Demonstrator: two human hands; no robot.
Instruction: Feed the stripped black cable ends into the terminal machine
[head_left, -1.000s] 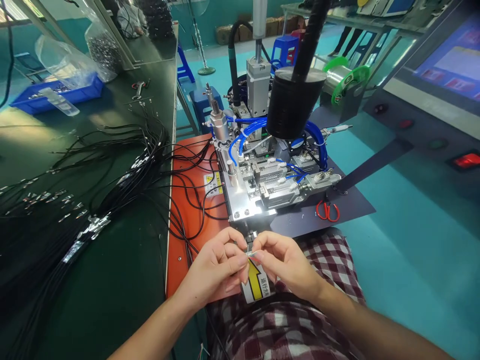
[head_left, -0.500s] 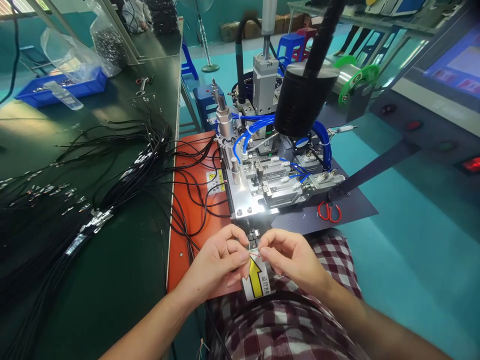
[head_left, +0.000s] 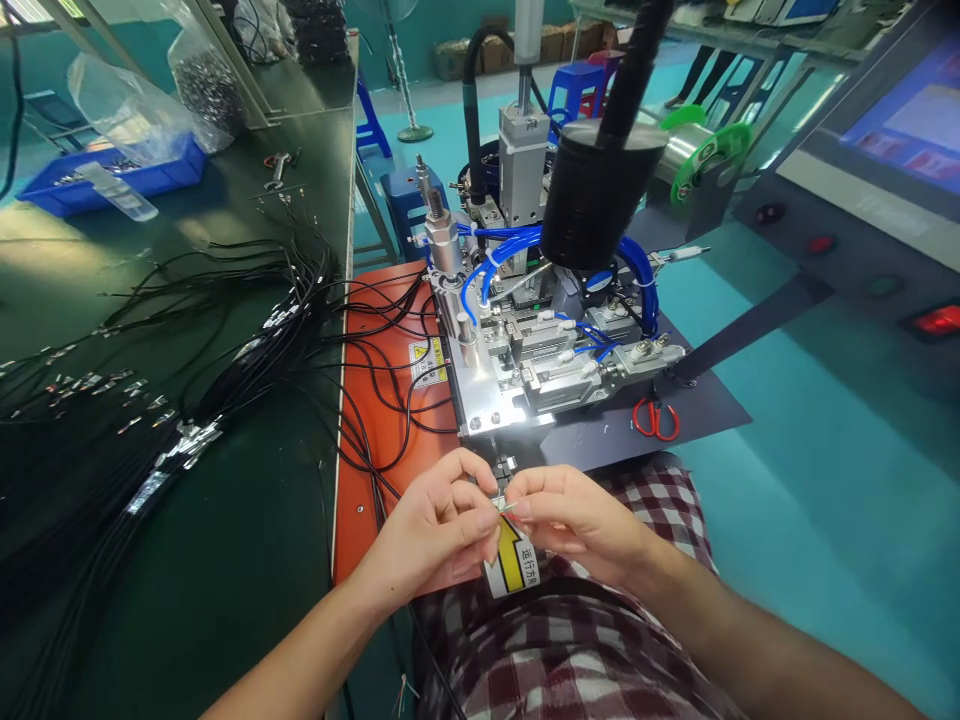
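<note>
Fine coloured wires [head_left: 508,508], red and pale green, stretch between my fingertips. My left hand [head_left: 442,525] is closed, pinching them between thumb and fingers. From the other side my right hand [head_left: 566,515] also pinches the wires, its fingertips almost touching the left ones. Where the wires run inside the left hand is hidden. Just beyond the hands sits the front of a metal machine [head_left: 502,400] with small cylinders and blue air tubes. Below the fingers shows a white label with a yellow arrow [head_left: 511,565].
Black cables [head_left: 382,390] cross an orange board [head_left: 360,560] to bundles on the dark green table [head_left: 247,560]. Red-handled scissors [head_left: 655,420] lie on the machine's base plate. A black lamp head [head_left: 592,195] hangs over the machine. A blue tray [head_left: 82,200] stands far left; a control panel [head_left: 847,220] is at right.
My right hand has moved left, closer to my left hand, and its fingers have straightened. The gap between the fingertips is smaller. The view has shifted slightly.
</note>
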